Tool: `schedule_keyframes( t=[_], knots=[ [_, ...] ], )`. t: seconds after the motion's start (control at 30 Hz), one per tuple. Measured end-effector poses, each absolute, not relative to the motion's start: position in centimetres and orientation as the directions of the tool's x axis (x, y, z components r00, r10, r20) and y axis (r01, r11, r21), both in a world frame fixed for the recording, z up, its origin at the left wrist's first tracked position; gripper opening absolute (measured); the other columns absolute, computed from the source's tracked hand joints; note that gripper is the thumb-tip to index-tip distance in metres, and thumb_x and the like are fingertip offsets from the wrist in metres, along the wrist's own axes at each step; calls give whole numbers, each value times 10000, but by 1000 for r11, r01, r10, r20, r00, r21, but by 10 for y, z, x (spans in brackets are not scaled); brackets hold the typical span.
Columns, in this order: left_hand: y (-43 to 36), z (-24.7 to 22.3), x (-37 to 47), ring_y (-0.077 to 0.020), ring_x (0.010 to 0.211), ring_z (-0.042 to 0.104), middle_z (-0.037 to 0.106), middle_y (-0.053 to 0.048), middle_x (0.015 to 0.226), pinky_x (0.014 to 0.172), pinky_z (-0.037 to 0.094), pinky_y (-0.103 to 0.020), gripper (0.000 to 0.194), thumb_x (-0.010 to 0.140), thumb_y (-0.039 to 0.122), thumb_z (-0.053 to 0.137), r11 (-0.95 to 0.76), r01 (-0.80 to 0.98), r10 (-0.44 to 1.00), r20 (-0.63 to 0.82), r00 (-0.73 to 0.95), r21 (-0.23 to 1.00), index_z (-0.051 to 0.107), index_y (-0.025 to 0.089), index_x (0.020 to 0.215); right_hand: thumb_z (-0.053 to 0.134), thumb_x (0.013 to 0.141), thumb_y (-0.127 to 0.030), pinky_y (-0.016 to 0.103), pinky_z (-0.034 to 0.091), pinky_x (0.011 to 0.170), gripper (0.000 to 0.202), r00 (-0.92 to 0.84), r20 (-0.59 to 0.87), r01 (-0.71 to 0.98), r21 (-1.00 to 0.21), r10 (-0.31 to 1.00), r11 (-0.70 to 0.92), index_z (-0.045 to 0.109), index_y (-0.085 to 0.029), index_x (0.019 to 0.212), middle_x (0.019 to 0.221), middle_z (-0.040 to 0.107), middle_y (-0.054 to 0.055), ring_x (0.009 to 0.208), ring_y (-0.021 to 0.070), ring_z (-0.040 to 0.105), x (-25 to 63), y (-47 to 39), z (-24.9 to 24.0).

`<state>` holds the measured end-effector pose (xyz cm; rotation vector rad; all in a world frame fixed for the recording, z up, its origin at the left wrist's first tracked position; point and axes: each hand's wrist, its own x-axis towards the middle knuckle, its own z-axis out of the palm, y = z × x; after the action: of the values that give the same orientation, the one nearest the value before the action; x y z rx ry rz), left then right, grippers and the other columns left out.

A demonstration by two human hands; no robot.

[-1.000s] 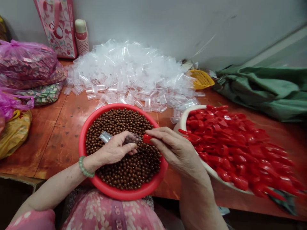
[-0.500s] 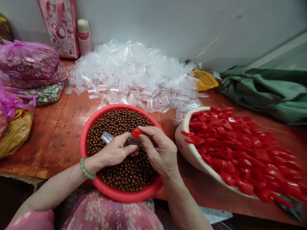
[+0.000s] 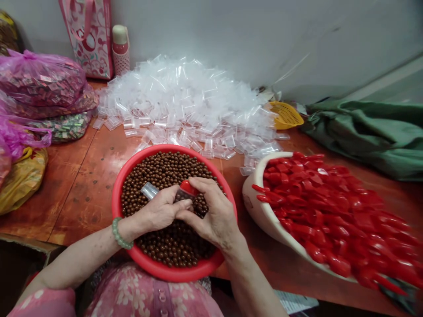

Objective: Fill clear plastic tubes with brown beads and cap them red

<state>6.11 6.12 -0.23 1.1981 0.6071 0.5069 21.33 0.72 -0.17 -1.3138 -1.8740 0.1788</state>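
Over a red basin [image 3: 116, 193] of round brown balls, my left hand [image 3: 163, 211] is closed on a clear container [image 3: 180, 195] with dark balls inside. A red cap [image 3: 188, 186] sits at the container's upper right end. My right hand [image 3: 214, 211] is closed around the cap end, its fingers on the red cap and its thumb lower, near my left fingers. Another clear tube [image 3: 149, 190] sticks out behind my left hand; whether that hand holds it cannot be told.
Clear containers [image 3: 185, 97] are heaped behind the basin. On the right stands a white tub [image 3: 261, 215] piled with red caps [image 3: 317, 207]. A yellow basket [image 3: 286, 115] and green cloth [image 3: 370, 132] lie at the back right. Filled plastic bags [image 3: 49, 83] are at the left.
My right thumb has moved down and left from the red cap towards my left fingers. The cap now sits more upright on the container. The view has shifted slightly.
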Motion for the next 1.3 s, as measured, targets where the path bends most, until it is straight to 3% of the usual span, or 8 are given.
schedule_keyframes(
  t=[0.13, 0.3, 0.43, 0.57, 0.77, 0.97, 1.13, 1.3],
  knots=[
    [61, -2, 62, -141, 766, 517, 558, -18, 817, 758, 432, -290, 329, 767, 435, 681, 459, -119, 618, -221, 754, 880, 559, 142, 851, 703, 774, -384, 541, 516, 911, 709, -247, 477, 822, -359, 844, 443, 383, -146, 1359, 1202, 586, 204, 1114, 339, 568, 214, 8, 0],
    [62, -2, 63, -157, 813, 523, 597, -23, 791, 805, 437, -296, 436, 685, 519, 758, 491, -177, 612, -193, 767, 853, 616, 129, 820, 604, 756, -332, 519, 532, 833, 617, -306, 556, 892, -116, 773, 436, 424, -81, 1290, 1072, 626, 201, 964, 325, 607, 210, 11, 2],
    [61, -3, 61, -157, 838, 538, 642, -33, 828, 837, 436, -295, 466, 692, 536, 762, 503, -201, 599, -171, 782, 840, 658, 126, 889, 580, 788, -336, 474, 532, 805, 548, -361, 641, 875, -17, 677, 483, 451, -88, 1259, 936, 655, 145, 845, 274, 628, 208, 15, 3],
    [61, -1, 61, -182, 919, 593, 686, -54, 916, 901, 439, -312, 466, 709, 536, 755, 535, -243, 607, -169, 777, 809, 675, 133, 929, 627, 795, -340, 449, 518, 815, 538, -380, 658, 853, -24, 651, 522, 472, -63, 1229, 883, 665, 140, 811, 256, 625, 206, 13, 3],
    [61, 3, 64, -242, 969, 642, 714, -82, 859, 883, 503, -353, 432, 765, 547, 654, 731, -282, 617, -426, 662, 621, 674, 125, 856, 578, 881, -381, 484, 464, 903, 660, -409, 465, 882, -21, 785, 472, 370, 1, 1376, 1175, 625, 240, 1075, 314, 578, 197, 4, 9],
    [48, 9, 59, -185, 796, 628, 666, -5, 741, 770, 537, -313, 204, 770, 367, 553, 496, -200, 850, -425, 311, 845, 615, 181, 714, 479, 900, -337, 472, 464, 915, 543, -470, 502, 831, -26, 726, 556, 459, 33, 1296, 1088, 658, 202, 1013, 290, 595, 192, 2, 13],
    [21, 22, 41, -196, 923, 603, 671, -43, 905, 927, 483, -338, 232, 875, 306, 429, 174, 3, 895, -159, 417, 985, 624, 186, 838, 526, 851, -212, 443, 466, 942, 416, -444, 657, 786, -42, 609, 617, 542, 7, 1204, 1069, 678, 186, 1070, 273, 599, 180, -20, 11],
    [-6, 27, 5, -208, 978, 615, 668, -66, 1013, 883, 499, -329, 316, 932, 362, 382, 379, -18, 808, -322, 493, 925, 600, 183, 1076, 509, 880, -107, 427, 456, 977, 318, -469, 631, 661, -213, 618, 719, 565, -72, 1192, 1005, 704, 108, 1042, 220, 613, 160, -40, 20]
  ],
)
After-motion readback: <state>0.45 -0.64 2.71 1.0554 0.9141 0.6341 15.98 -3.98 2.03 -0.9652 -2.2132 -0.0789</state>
